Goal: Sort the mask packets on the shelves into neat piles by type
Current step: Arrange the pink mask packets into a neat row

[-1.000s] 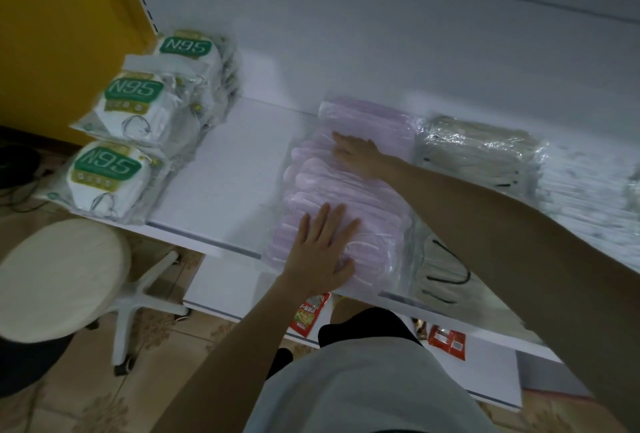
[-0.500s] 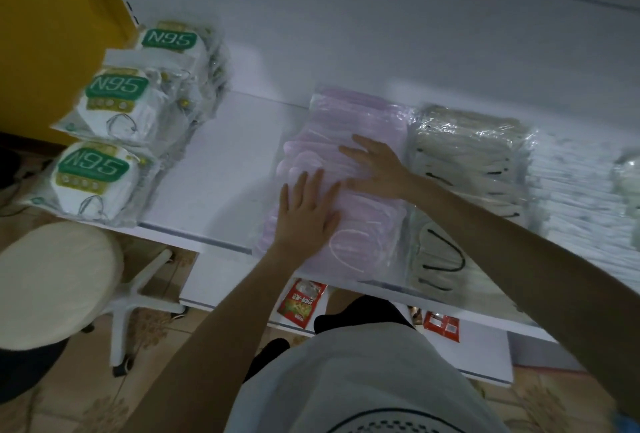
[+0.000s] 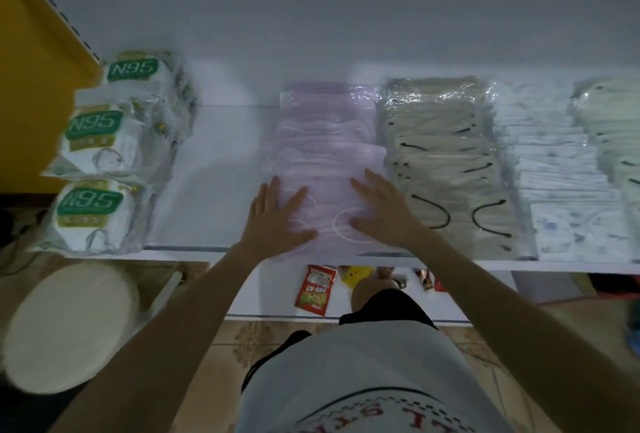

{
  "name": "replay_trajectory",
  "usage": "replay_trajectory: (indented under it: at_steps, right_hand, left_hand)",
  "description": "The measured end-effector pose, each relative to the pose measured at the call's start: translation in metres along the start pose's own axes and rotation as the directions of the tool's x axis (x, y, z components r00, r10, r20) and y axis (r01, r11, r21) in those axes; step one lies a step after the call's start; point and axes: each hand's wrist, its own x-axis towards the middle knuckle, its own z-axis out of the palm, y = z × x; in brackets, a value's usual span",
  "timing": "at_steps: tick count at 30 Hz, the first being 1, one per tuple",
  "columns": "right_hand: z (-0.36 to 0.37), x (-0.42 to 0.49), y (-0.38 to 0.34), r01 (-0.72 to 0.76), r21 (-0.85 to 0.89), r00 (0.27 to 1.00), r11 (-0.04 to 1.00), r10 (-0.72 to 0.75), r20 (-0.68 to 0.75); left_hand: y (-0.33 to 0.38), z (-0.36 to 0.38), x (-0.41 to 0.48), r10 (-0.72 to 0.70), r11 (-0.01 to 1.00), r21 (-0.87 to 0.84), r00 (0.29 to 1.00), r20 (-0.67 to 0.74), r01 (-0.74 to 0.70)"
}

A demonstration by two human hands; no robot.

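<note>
Two hands lie flat and spread on the near end of a row of lilac mask packets [image 3: 325, 142], the left hand [image 3: 277, 214] over its left edge and the right hand [image 3: 381, 211] on its right side, fingers straight, neither one gripping. The row runs front to back in the middle of the white shelf [image 3: 214, 173], just beside a row of beige packets with black ear loops [image 3: 446, 162]. White patterned packets [image 3: 561, 173] lie further right, and N95 packets [image 3: 93, 162] sit well apart at the left end. The thin plastic sleeves look light, soft and slippery, apt to slide over one another and fan out, so squaring them probably calls for flat palms against the long edges rather than a pinch at one corner.
</note>
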Motion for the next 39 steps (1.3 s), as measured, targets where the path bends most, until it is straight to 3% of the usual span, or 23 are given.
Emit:
replay_trajectory:
  at_steps: [3, 7, 10, 13, 16, 22, 24, 26, 27, 29, 35, 39]
  right_hand:
    - [0.016, -0.007, -0.001, -0.105, -0.136, 0.99, 0.985, 0.117, 0.082]
    - [0.008, -0.001, -0.003, -0.182, -0.084, 0.982, 0.98, 0.185, 0.033]
    - [-0.006, 0.019, 0.001, -0.251, -0.061, 0.967, 0.966, 0.253, 0.027]
    - [-0.01, 0.035, 0.005, -0.269, -0.101, 0.959, 0.958, 0.276, 0.065]
    - [-0.006, 0.039, 0.009, -0.241, -0.171, 0.954, 0.956, 0.265, 0.141]
    - [-0.013, 0.044, 0.008, -0.232, -0.153, 0.964, 0.961, 0.248, 0.096]
    - [-0.021, 0.051, 0.007, -0.322, -0.056, 0.944, 0.945, 0.325, 0.061]
    - [-0.025, 0.056, 0.009, -0.39, 0.001, 0.919, 0.921, 0.389, 0.071]
    - [-0.024, 0.057, 0.01, -0.395, -0.006, 0.915, 0.919, 0.394, 0.086]
    - [-0.02, 0.059, 0.01, -0.374, -0.014, 0.921, 0.927, 0.373, 0.11]
    - [-0.021, 0.067, 0.011, -0.343, 0.027, 0.938, 0.939, 0.34, 0.07]
    - [-0.036, 0.084, 0.019, -0.356, 0.012, 0.934, 0.934, 0.355, 0.047]
  left_hand:
    - [0.006, 0.001, 0.007, 0.063, 0.996, 0.061, 0.998, -0.014, -0.062]
    - [0.006, -0.017, 0.021, 0.079, 0.996, 0.067, 0.97, -0.23, -0.065]
    - [0.003, -0.036, 0.038, 0.091, 0.994, 0.083, 0.975, -0.2, -0.076]
    - [-0.001, -0.046, 0.058, 0.156, 0.968, 0.205, 0.987, -0.034, -0.146]
    - [-0.01, -0.04, 0.061, 0.128, 0.937, 0.317, 0.988, 0.09, -0.151]
    - [-0.009, -0.033, 0.051, 0.154, 0.959, 0.257, 0.982, -0.106, -0.122]
    - [-0.007, -0.037, 0.064, -0.021, 0.989, 0.138, 0.984, -0.178, 0.046]
    - [-0.008, -0.042, 0.077, -0.259, 0.953, -0.185, 0.962, -0.082, 0.241]
    - [-0.008, -0.044, 0.082, -0.306, 0.895, -0.34, 0.952, 0.007, 0.29]
    - [-0.005, -0.042, 0.086, -0.284, 0.822, -0.491, 0.955, 0.084, 0.288]
    - [-0.004, -0.038, 0.082, -0.297, 0.826, -0.513, 0.954, -0.047, 0.232]
    - [-0.009, -0.046, 0.102, -0.269, 0.845, -0.488, 0.963, -0.029, 0.221]
